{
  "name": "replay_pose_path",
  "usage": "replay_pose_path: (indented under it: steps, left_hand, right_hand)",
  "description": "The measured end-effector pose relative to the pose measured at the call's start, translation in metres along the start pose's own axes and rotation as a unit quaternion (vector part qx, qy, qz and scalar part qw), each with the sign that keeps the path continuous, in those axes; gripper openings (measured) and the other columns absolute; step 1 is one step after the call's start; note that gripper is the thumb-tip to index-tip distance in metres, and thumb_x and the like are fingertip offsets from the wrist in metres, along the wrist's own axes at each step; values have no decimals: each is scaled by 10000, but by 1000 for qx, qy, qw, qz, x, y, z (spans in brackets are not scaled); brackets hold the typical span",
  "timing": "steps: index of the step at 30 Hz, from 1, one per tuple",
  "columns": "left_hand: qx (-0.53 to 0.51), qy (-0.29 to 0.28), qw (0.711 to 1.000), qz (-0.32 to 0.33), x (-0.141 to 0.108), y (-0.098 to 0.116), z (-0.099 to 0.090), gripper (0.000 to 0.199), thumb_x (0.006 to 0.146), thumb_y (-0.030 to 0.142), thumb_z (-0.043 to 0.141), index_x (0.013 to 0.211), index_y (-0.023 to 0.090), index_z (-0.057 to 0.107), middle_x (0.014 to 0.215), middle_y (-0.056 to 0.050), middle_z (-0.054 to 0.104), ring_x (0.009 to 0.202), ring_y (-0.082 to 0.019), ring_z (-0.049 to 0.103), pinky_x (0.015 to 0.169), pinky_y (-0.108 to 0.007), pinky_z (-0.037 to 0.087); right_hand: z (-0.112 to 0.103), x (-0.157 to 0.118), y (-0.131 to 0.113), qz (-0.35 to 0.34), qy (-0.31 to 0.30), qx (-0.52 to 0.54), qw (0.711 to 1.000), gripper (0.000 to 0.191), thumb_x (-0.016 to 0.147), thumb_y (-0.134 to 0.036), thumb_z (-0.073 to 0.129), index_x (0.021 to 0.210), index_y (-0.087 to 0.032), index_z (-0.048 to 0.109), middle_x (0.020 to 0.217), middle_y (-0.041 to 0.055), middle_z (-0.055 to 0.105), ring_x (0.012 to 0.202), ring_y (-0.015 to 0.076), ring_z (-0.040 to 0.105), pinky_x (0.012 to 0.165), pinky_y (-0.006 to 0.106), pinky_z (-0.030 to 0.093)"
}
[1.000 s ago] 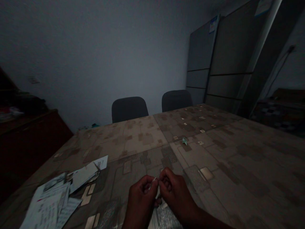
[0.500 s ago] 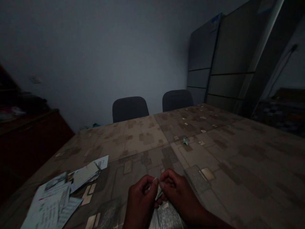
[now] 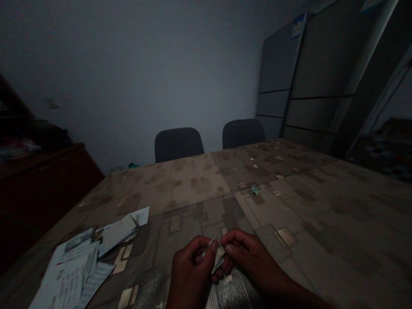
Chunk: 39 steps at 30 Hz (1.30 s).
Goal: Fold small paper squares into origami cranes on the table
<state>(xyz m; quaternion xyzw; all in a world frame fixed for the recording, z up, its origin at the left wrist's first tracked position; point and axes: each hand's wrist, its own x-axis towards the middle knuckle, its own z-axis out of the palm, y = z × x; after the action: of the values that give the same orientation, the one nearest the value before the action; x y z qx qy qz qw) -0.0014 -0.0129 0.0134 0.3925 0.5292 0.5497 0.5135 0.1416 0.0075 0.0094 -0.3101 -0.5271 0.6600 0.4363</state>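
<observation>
Between my fingertips is a small piece of folded paper (image 3: 219, 257), pale and pointed, held just over the near side of the table. My left hand (image 3: 195, 266) pinches it from the left, thumb and forefinger pressed together near its top. From the other side my right hand (image 3: 241, 255) grips it with thumb and forefinger, the other fingers curled beneath. The paper's lower part is partly hidden by my fingers. Farther off on the table stands a small greenish folded-paper figure (image 3: 255, 190), apart from both hands.
Loose printed sheets and a stack of cut paper (image 3: 119, 234) lie at the left of the patterned tablecloth (image 3: 193, 193). Two dark chairs (image 3: 179, 145) stand behind the table's far edge. A reddish cabinet (image 3: 54, 180) is at the left, a tall wardrobe (image 3: 318, 73) at the right.
My right hand has shifted slightly to the right, and more of the folded paper shows between my hands. The whole view has turned a little to the left.
</observation>
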Motion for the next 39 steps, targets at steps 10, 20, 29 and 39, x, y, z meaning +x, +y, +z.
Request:
replay_pose_path:
  steps: [10, 20, 29, 39]
  left_hand:
    - [40, 7, 999, -1, -9, 16, 3, 263, 675, 380, 750, 602, 153, 639, 446, 30, 589, 368, -107, 546, 363, -177, 408]
    - [4, -55, 998, -13, -1, 5, -5, 378, 670, 529, 718, 675, 152, 691, 539, -22, 637, 459, -151, 568, 437, -234, 453]
    - [-56, -105, 993, -16, 7, 1, -7, 352, 659, 496, 744, 699, 148, 715, 537, -27, 630, 460, -152, 555, 430, -239, 442]
    - [-33, -87, 995, -39, 4, 2, -4, 290, 621, 401, 796, 654, 133, 690, 488, -15, 642, 429, -137, 566, 414, -220, 432]
  right_hand:
    - [-1, 2, 5, 25, 16, 39, 999, 278, 710, -376, 726, 780, -143, 591, 616, -11, 613, 549, 146, 640, 555, 268, 473]
    - [2, 3, 4, 25, 41, 9, 999, 333, 713, -426, 720, 774, -163, 526, 646, -8, 611, 510, 158, 642, 511, 281, 496]
    - [-5, 8, 14, 15, 34, 38, 999, 366, 706, -436, 746, 770, -145, 534, 622, 13, 656, 500, 154, 656, 495, 255, 500]
    - [0, 6, -1, 12, 61, -5, 998, 328, 700, -427, 722, 733, -171, 520, 600, -41, 541, 502, 99, 532, 480, 219, 436]
